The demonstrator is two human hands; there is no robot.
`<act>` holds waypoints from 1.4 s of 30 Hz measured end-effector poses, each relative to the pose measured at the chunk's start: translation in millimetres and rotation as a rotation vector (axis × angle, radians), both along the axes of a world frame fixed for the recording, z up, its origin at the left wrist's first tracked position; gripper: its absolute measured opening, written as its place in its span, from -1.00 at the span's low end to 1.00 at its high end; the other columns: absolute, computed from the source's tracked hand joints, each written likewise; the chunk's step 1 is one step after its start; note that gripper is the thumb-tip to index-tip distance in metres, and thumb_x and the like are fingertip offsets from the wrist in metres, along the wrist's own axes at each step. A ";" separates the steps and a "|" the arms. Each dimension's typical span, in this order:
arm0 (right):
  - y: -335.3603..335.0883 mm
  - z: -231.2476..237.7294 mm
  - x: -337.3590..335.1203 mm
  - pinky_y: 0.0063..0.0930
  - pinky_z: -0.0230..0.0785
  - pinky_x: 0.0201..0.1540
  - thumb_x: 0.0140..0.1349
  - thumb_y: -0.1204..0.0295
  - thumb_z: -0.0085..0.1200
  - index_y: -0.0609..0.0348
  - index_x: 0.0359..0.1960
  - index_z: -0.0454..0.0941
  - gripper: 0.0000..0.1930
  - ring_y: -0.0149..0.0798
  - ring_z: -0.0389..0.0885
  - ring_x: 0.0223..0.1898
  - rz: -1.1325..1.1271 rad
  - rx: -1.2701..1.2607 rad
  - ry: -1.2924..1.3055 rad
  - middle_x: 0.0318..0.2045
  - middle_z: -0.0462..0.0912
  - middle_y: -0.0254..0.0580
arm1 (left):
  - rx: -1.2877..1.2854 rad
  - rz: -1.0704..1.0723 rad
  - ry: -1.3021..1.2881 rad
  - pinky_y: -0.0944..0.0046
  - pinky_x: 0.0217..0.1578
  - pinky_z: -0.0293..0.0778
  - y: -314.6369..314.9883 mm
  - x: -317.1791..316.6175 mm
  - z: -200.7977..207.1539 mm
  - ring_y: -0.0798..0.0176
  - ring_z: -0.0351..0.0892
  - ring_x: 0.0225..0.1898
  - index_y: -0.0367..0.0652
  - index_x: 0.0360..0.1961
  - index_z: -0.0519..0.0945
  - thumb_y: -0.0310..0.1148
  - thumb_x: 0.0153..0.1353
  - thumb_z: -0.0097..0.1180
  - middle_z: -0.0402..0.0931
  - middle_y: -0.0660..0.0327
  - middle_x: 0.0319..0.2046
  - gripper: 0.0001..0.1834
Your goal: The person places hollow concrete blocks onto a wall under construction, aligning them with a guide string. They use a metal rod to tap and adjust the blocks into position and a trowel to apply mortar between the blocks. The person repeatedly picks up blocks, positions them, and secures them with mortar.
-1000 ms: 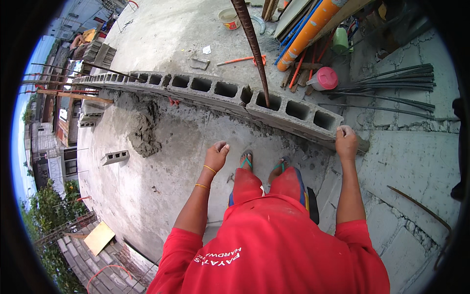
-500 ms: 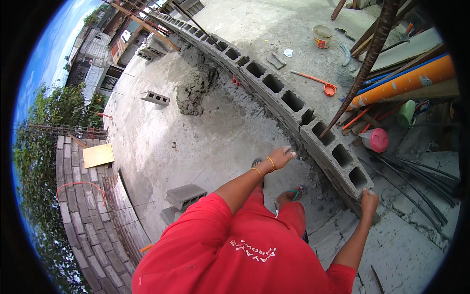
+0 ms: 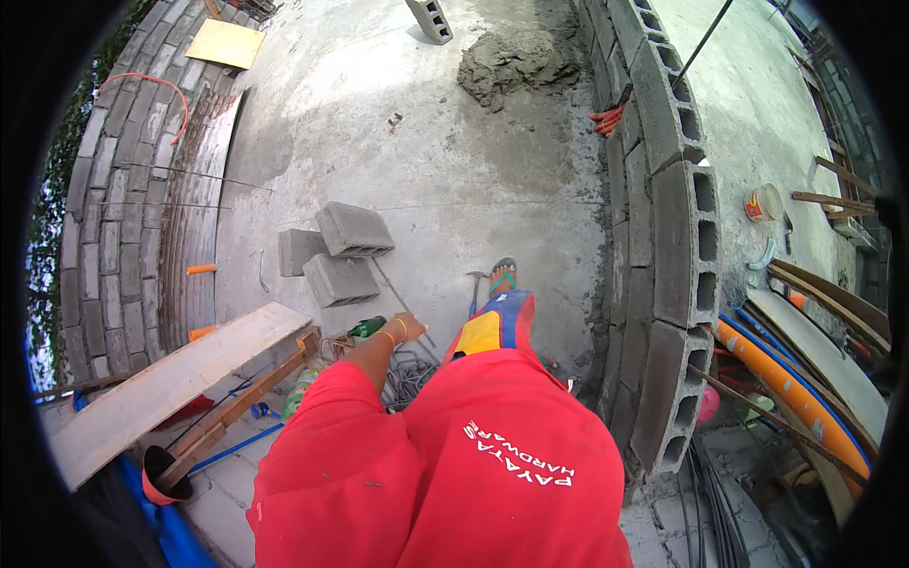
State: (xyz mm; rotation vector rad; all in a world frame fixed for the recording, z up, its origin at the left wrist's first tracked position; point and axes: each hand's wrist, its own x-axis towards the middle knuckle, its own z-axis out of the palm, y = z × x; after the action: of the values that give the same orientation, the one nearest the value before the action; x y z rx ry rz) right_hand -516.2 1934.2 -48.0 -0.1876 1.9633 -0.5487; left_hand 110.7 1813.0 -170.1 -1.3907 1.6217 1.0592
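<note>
My left hand (image 3: 408, 328) hangs low in front of my left leg, with a yellow band at its wrist. Its fingers are too small and turned away to tell whether they are closed. Beyond it lie several grey hollow blocks (image 3: 343, 280) in a small pile on the concrete. Next to the hand, lower down, are a green bottle (image 3: 366, 327) and a tangle of grey wire (image 3: 409, 377). My right hand is out of view. To my right runs a hollow-block wall (image 3: 663, 246), its open cells showing along the top.
A mortar heap (image 3: 516, 68) lies far ahead beside the wall. A hammer (image 3: 473, 293) rests by my sandalled foot. A wooden plank (image 3: 180, 388) stretches across the left. Past the wall are orange pipe (image 3: 791, 398), black hoses (image 3: 715, 502) and a slanting steel bar (image 3: 776, 426).
My view has swung left, and I have turned from the wall's near end. My right hand has left the end block and dropped out of view. My left hand now hangs near the block pile.
</note>
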 end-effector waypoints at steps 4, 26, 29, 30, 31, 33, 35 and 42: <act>-81.1 11.6 48.0 -0.47 0.43 -0.43 0.29 0.44 0.13 0.16 -0.38 0.50 -0.89 -0.41 0.57 -0.48 0.323 0.088 0.017 -0.49 0.56 -0.33 | -0.053 0.174 0.140 -0.09 0.11 0.47 22.2 10.1 7.7 -0.18 0.59 0.07 -0.18 0.04 0.65 -0.01 0.52 -0.30 0.61 -0.14 0.01 -0.45; -345.4 -51.6 225.2 -0.35 0.45 -0.44 0.13 0.52 0.17 0.14 0.14 0.42 -0.51 -0.32 0.67 -0.29 0.724 -0.162 0.071 -0.22 0.62 -0.24 | -0.432 1.399 -0.021 0.11 0.01 0.50 17.0 150.2 81.0 -0.03 0.66 -0.03 -0.29 0.01 0.64 -0.03 0.27 0.17 0.68 -0.07 -0.11 -0.48; -349.0 -53.9 261.8 -0.35 0.45 -0.42 0.20 0.44 0.13 0.12 0.28 0.40 -0.45 -0.32 0.67 -0.27 0.777 0.032 -0.011 -0.14 0.64 -0.26 | -0.559 1.347 -0.092 0.07 0.05 0.51 -47.8 227.1 80.8 -0.12 0.64 0.01 -0.29 0.02 0.63 -0.01 0.25 0.19 0.66 -0.10 -0.07 -0.45; -348.7 -55.5 273.6 -0.37 0.44 -0.43 0.22 0.41 0.12 0.12 0.25 0.42 -0.48 -0.32 0.67 -0.30 0.767 0.130 -0.048 -0.17 0.65 -0.28 | -0.605 1.339 -0.113 0.05 0.06 0.51 -71.3 253.3 76.4 -0.14 0.63 0.01 -0.30 0.02 0.63 -0.01 0.24 0.20 0.66 -0.11 -0.06 -0.45; -345.8 -57.5 287.1 -0.38 0.43 -0.43 0.25 0.38 0.09 0.09 0.22 0.43 -0.53 -0.33 0.65 -0.33 0.728 0.148 -0.065 -0.22 0.64 -0.30 | -0.633 1.296 -0.152 0.04 0.07 0.50 -94.2 281.0 68.7 -0.13 0.62 0.03 -0.29 0.04 0.62 0.01 0.23 0.20 0.65 -0.10 -0.03 -0.43; -338.6 -60.4 318.8 -0.40 0.42 -0.44 0.27 0.36 0.06 0.07 0.17 0.45 -0.59 -0.34 0.64 -0.38 0.676 0.207 -0.033 -0.29 0.64 -0.34 | -0.704 1.210 -0.218 0.02 0.11 0.49 -137.3 342.3 43.4 -0.11 0.59 0.07 -0.28 0.07 0.60 0.04 0.21 0.21 0.62 -0.08 0.03 -0.39; -322.5 -58.7 357.6 -0.42 0.42 -0.45 0.28 0.36 0.06 0.09 0.13 0.47 -0.62 -0.35 0.64 -0.42 0.636 0.286 0.026 -0.33 0.64 -0.37 | -0.659 1.115 -0.279 0.01 0.15 0.45 -170.0 406.6 3.3 -0.09 0.54 0.13 -0.26 0.10 0.58 0.07 0.20 0.22 0.58 -0.06 0.08 -0.35; -282.3 -84.1 444.4 -0.30 0.51 -0.24 0.31 0.29 0.13 0.15 0.10 0.53 -0.63 -0.26 0.68 -0.26 0.901 0.499 -0.093 -0.20 0.70 -0.22 | 0.019 1.059 -0.217 -0.13 0.41 0.11 -253.4 541.5 -144.7 0.00 0.20 0.46 -0.26 0.43 0.26 0.33 0.08 0.25 0.25 -0.01 0.42 0.09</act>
State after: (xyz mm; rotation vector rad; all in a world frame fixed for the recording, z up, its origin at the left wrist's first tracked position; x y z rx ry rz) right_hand -71.7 1651.9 -132.1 -0.6624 1.6417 0.5019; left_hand 652.2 1559.7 -314.9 -2.3253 0.6417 1.3852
